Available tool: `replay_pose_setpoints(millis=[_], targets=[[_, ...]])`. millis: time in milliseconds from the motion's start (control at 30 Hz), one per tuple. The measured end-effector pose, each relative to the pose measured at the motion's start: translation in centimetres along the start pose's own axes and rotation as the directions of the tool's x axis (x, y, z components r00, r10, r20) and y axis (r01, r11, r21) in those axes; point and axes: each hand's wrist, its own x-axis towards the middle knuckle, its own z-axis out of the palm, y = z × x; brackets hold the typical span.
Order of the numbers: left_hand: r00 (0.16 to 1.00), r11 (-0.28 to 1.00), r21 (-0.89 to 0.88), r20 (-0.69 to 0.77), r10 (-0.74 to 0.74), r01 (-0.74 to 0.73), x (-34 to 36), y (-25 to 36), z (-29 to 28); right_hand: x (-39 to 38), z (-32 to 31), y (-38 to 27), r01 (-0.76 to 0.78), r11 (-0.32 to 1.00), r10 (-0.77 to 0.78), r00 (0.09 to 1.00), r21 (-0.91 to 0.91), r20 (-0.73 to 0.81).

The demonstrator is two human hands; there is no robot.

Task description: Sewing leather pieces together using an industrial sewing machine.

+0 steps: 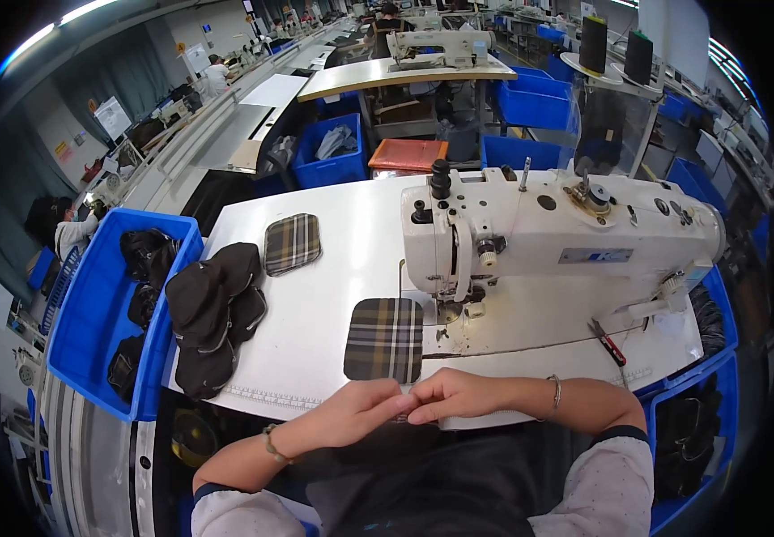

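Observation:
My left hand (362, 413) and my right hand (451, 394) meet at the table's front edge, fingertips together. Both are closed in a pinch, and whatever may be between the fingers is hidden or too small to make out. Just beyond them a rounded plaid fabric piece (384, 340) lies flat, left of the needle area of a white sewing machine (548, 228). A second plaid piece (293, 243) rests farther back on the white table (297, 331). To its left sits a pile of dark fabric pieces (212, 313) with shiny trim along some edges.
A blue bin (92, 331) holding dark bundles stands against the table's left side. Red-handled scissors or snips (609, 344) lie right of the needle. Another blue bin (660, 510) with dark goods is at the lower right. Thread cones (593, 45) stand behind the machine.

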Motion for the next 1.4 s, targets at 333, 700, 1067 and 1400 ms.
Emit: replay_pose_setpoints(millis=[333, 700, 1067, 1400], targets=[[0.958, 0.990, -0.122, -0.284, 0.035, -0.072, 2.5, -2.9, 0.8, -0.4, -1.0, -0.3, -0.046, 0.981, 0.065, 0.993, 0.188, -0.094], [0.988, 0.937, -0.312, 0.023, -0.155, 0.154, 2.0, -4.1, 2.4, -0.4, -0.8, -0.1, -0.119, 0.942, 0.118, 0.993, 0.313, 0.020], [0.990, 0.952, -0.303, -0.141, -0.003, -0.040, 2.2, -2.1, 3.4, -0.7, -1.0, -0.4, -0.056, 0.975, 0.073, 0.995, 0.216, -0.073], [0.959, 0.782, -0.623, -0.219, -0.180, 0.005, -0.7, -2.0, 1.5, -1.3, -0.7, -0.8, -0.145, 0.969, 0.089, 0.960, 0.199, 0.267]])
